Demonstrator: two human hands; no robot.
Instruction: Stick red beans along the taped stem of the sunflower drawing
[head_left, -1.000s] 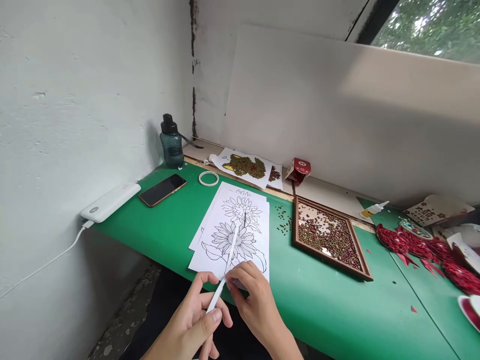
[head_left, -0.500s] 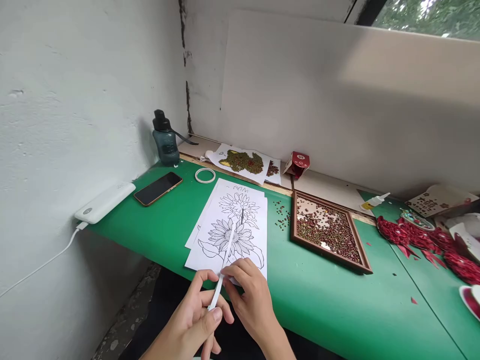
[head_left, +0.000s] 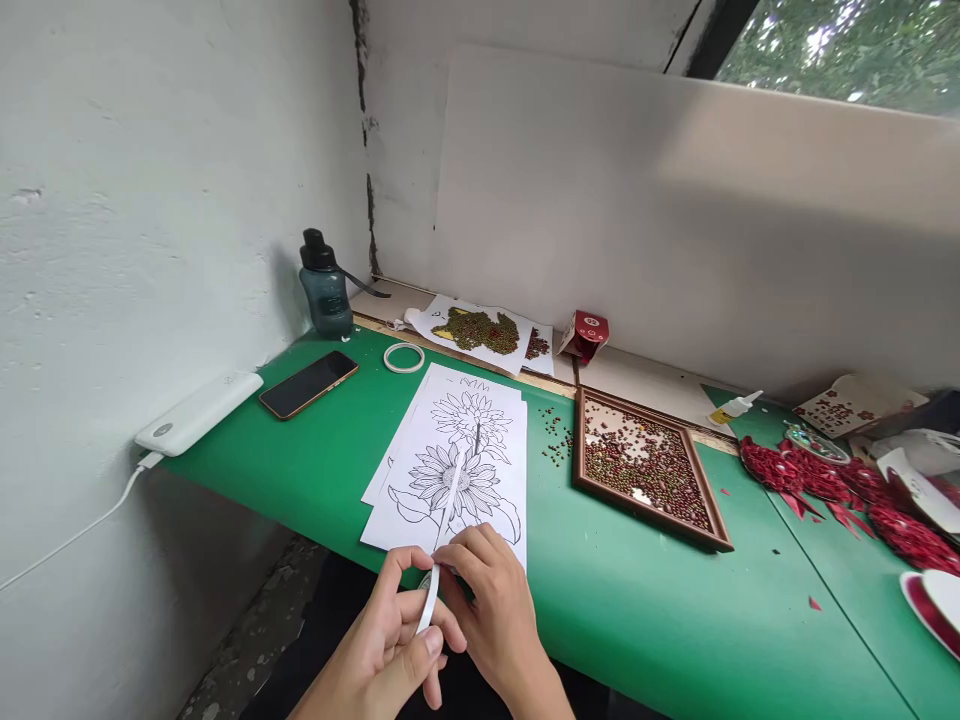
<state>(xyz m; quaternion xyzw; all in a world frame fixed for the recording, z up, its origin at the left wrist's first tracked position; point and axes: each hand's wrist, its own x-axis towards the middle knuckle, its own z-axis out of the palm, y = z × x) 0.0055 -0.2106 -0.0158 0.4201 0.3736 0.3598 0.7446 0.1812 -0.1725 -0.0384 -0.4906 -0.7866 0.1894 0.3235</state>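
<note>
A long, narrow white strip (head_left: 451, 500) runs from my hands up over the printed sunflower sheet (head_left: 405, 500); what it is made of I cannot tell. Its lower end lies between the thumb and fingers of my left hand (head_left: 401, 635). Closer to the paper, the fingertips of my right hand (head_left: 491, 600) pinch the same strip. Beyond the strip's far end, a thin dark piece (head_left: 478, 438) shows against the upper flower. Another sheet lies partly covered under the top one.
On the green table (head_left: 637, 620) lie a phone (head_left: 309, 385), a white tape roll (head_left: 403, 358) and a power bank (head_left: 199, 412). A bottle (head_left: 327, 290) stands behind. Rightward are loose beans (head_left: 556, 437), a bean-filled wooden frame (head_left: 652, 520), a glue bottle (head_left: 735, 408) and red decorations (head_left: 780, 470).
My hands have shifted slightly down in the picture, still on the strip, whose lower part now bends a little more. The whole view has moved slightly.
</note>
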